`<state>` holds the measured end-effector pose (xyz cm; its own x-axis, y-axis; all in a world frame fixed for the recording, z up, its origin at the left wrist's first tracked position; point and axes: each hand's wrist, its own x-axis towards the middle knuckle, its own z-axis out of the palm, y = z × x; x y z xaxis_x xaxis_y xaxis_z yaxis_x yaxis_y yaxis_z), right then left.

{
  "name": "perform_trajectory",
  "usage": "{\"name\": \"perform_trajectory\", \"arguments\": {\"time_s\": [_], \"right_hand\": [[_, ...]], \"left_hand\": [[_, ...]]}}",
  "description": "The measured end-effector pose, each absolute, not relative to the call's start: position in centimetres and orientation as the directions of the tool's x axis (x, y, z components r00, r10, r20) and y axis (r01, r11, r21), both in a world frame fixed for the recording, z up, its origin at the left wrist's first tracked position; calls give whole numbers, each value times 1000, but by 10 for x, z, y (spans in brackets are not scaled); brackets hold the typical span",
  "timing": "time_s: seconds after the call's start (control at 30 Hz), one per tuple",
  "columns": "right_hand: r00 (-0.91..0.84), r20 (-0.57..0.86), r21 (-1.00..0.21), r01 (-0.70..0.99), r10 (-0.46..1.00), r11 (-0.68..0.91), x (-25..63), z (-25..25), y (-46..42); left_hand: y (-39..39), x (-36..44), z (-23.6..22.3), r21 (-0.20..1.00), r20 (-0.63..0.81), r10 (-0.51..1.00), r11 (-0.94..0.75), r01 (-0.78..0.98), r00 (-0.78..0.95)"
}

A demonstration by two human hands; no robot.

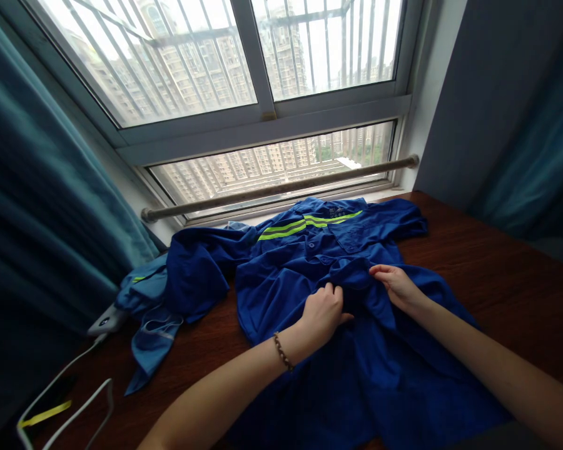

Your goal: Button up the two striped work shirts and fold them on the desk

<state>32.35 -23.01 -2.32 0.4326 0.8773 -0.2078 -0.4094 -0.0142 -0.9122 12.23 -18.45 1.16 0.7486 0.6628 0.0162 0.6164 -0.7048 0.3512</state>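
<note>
Left hand [323,311] and right hand [396,287], fingers gripping blue work shirt [279,287] mid-frame. Sleeve [192,272] kinda overlaps light-blue garment [152,353], left; white cable [59,374] lower left.

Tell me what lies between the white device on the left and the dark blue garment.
Between the white device and the dark blue garment lies a bunched lighter blue cloth, as the head view shows.

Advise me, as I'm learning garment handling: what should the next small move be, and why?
Perhaps draw the right hand slightly away from the left hand: both seem to grip the blue work shirt, and its front lies bunched in folds between them.
</note>
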Motion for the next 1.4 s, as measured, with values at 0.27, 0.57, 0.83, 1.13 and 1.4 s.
{"name": "perform_trajectory", "arguments": {"time_s": [0.27,0.57,0.83,1.13,1.4], "right_hand": [[339,-183,-911,-411,923,-30,316,-6,-240],[460,-20,-961,-254,888,109,291,34,-232],[397,-8,-892,-418,918,173,251,90,-198],[273,-189,-781,-624,943,24,242,86,-200],[222,-212,-795,-605,952,-36,240,92,-208]], "left_hand": [[-166,119,39,618,33,515,-684,388,856],[-158,101,87,991,40,692,-122,62,720],[-131,98,110,950,258,777,-313,-3,574],[-123,92,95,951,213,840,-295,92,499],[-139,91,103,824,421,774,-544,156,473]]}}
